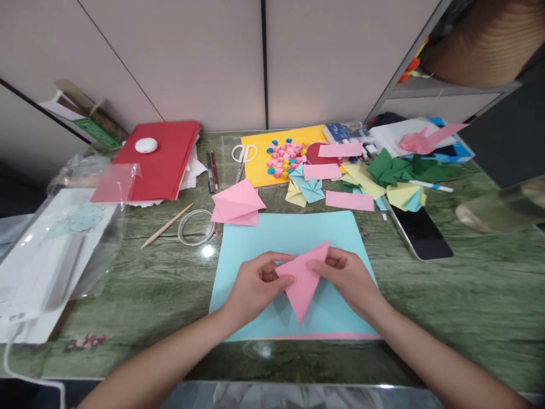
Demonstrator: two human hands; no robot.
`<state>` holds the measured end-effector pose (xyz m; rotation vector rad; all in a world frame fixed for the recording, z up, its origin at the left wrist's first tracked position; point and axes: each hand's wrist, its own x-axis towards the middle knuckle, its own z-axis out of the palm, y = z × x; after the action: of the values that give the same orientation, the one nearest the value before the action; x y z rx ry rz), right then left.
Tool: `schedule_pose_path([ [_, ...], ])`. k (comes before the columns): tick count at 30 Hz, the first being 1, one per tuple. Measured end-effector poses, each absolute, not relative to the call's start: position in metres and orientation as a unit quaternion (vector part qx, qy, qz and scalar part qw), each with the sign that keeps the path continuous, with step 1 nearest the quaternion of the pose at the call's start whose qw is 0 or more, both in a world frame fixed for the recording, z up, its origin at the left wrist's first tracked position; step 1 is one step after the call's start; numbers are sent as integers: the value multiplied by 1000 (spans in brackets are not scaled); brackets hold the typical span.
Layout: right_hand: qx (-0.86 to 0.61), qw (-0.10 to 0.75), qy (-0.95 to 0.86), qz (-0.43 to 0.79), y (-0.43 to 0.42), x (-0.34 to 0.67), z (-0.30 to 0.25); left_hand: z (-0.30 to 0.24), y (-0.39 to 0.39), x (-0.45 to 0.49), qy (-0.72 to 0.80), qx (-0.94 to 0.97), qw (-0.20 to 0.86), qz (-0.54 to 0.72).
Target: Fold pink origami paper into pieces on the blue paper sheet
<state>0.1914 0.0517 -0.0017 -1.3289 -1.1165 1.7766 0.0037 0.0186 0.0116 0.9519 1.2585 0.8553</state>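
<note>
Between both hands is a pink sheet of paper point(301, 278) folded into a triangle, one corner pointing down toward me. My left hand point(258, 284) pinches its left corner, thumb in front and fingers behind. On the right edge, near the upper corner, my right hand point(347, 278) grips it the same way. The triangle is held just over a light blue sheet point(247, 244) on the table; whether it touches cannot be seen. Beyond my left hand, several pink paper squares point(238, 201) lie in a loose stack overlapping the blue sheet's corner.
White scissors point(244, 154) and small pink balls point(287, 159) rest on yellow paper point(255, 176). Pink strips point(349, 200), folded green papers point(387, 167) and a phone point(419, 230) are at right. A tape roll point(196, 227), wooden stick point(167, 226) and red folder point(159, 165) lie left.
</note>
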Motion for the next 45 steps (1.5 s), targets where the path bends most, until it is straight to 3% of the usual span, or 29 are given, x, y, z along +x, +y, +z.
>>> schedule_pose_path([
  [8,-509,383,-372,675,61,198,6,7,19,3,553,416,621,368],
  [22,-503,394,-389,664,61,203,3,8,19,1,571,427,597,368],
  [34,-478,237,-506,678,49,189,9,9,20,3,573,438,585,372],
  [45,-495,254,-478,679,50,189,10,7,19,2,554,438,600,376],
])
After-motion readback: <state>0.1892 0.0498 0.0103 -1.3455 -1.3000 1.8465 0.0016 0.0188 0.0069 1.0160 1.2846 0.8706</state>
